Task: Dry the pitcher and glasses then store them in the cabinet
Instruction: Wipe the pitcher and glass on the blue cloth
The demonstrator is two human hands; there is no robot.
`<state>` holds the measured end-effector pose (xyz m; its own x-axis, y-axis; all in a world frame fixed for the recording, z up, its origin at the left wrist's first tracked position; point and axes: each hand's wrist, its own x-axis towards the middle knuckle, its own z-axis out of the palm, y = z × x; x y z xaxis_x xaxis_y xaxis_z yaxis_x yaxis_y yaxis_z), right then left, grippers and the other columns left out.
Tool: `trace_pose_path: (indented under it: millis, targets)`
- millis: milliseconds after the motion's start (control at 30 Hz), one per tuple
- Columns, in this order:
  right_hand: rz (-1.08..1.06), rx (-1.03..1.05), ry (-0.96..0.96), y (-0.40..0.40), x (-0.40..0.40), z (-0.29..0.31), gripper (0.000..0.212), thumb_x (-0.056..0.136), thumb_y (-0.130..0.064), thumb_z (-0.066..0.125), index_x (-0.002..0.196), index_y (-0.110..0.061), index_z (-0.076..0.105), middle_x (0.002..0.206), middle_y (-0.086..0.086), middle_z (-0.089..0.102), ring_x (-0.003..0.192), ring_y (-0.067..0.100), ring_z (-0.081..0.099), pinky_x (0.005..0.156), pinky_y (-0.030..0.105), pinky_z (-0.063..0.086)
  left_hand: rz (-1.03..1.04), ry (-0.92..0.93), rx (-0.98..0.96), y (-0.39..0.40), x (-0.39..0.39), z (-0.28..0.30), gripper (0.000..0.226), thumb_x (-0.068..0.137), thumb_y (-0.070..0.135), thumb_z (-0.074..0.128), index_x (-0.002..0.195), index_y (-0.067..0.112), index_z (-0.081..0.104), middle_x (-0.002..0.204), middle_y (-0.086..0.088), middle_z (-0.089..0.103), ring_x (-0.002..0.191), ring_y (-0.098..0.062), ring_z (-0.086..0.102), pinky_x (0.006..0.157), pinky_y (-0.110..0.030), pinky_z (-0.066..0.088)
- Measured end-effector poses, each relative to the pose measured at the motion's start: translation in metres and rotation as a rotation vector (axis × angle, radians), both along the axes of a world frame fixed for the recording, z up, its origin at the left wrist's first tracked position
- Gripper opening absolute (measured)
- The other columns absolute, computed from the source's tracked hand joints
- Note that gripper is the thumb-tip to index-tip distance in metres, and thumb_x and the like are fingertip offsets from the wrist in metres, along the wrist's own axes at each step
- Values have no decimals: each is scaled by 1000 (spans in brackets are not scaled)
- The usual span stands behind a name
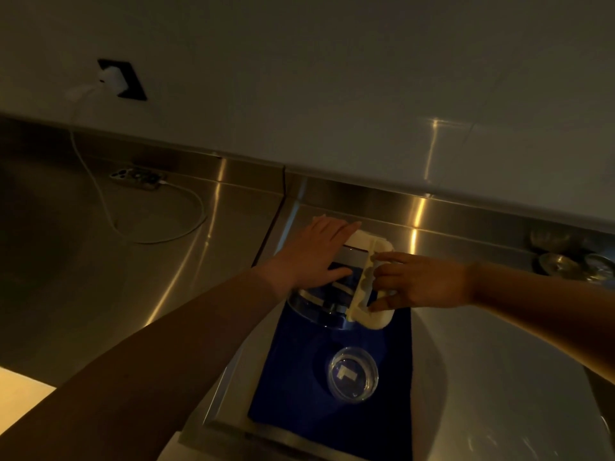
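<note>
Fingers on pitcher, glass near

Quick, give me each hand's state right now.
Left hand: open, fingers straight, resting flat on the pitcher.
Right hand: fingers curled round the pitcher's white handle, holding it.

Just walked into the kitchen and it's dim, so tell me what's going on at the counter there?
A person is handling a clear pitcher that lies on a blue towel spread on the steel counter. The left hand rests flat on the pitcher's side, while the right hand grips its white handle. A glass stands on the towel nearer the person. More glassware sits far right.
</note>
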<state>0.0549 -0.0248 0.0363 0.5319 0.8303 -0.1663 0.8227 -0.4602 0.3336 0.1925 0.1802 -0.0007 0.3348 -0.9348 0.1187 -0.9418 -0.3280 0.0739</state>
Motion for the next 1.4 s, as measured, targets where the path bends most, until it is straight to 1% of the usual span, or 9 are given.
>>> trace_pose_path:
  millis: [67,200,367,500,633,767,1167,1300,1400]
  targets:
    - [-29,15,0,-1,1,-1,64,63,-20,82,123,-27,59,114,2,65,114,24,56,103,49,36,5,-13,6,-2,0,-4,90,87,56,50,151,19,-1,155,-10,17,143,-27,11,118,-40,5]
    - [-62,63,5,2,-1,-5,64,64,-16,82,123,-26,59,115,2,64,118,25,54,106,50,27,26,24,-9,4,-5,-12,97,85,61,51,147,30,-17,156,1,-21,137,-11,-33,110,-35,-15]
    - [-100,215,-9,-2,-6,-10,64,60,-10,84,119,-20,63,113,6,66,115,27,57,102,56,26,20,34,58,17,-16,-33,97,84,67,44,145,32,-23,147,2,-43,135,-17,-38,106,-44,-16]
    - [-178,320,1,-13,-10,-17,71,61,-6,83,125,-16,54,115,12,65,113,29,58,100,58,31,29,103,127,13,-25,-47,101,82,69,47,147,30,-19,149,-1,-38,135,-20,-38,112,-49,-8]
    - [-276,409,46,-21,-15,-25,74,64,-4,83,128,-15,47,115,16,63,109,32,60,95,50,44,23,152,122,-3,-27,-48,97,82,66,50,150,29,-9,151,3,-32,137,-18,-33,111,-46,-8]
    - [-361,448,58,-24,-21,-31,69,71,-7,77,130,-16,43,115,16,62,106,31,60,87,39,52,13,141,146,-15,-23,-45,93,83,65,50,149,32,-8,156,0,-23,142,-22,-23,113,-46,-4]
    - [-532,491,-2,-23,-39,-64,62,79,-20,62,136,-17,39,125,13,56,113,27,54,88,36,51,-66,109,166,-32,-18,-48,89,83,65,49,150,32,-1,158,-1,-15,142,-20,-19,113,-49,-1]
    - [-605,506,-95,1,-40,-72,71,68,-26,78,132,-15,49,130,16,54,112,32,57,92,39,43,-82,65,178,-37,-21,-49,89,83,65,49,150,31,1,159,-3,-11,144,-25,-13,116,-51,3]
    - [-606,459,-125,12,-39,-75,73,61,-24,86,126,-7,57,127,20,57,113,35,57,92,48,43,-94,79,174,-37,-19,-48,90,83,64,50,150,30,1,159,-3,-11,144,-24,-12,115,-49,1]
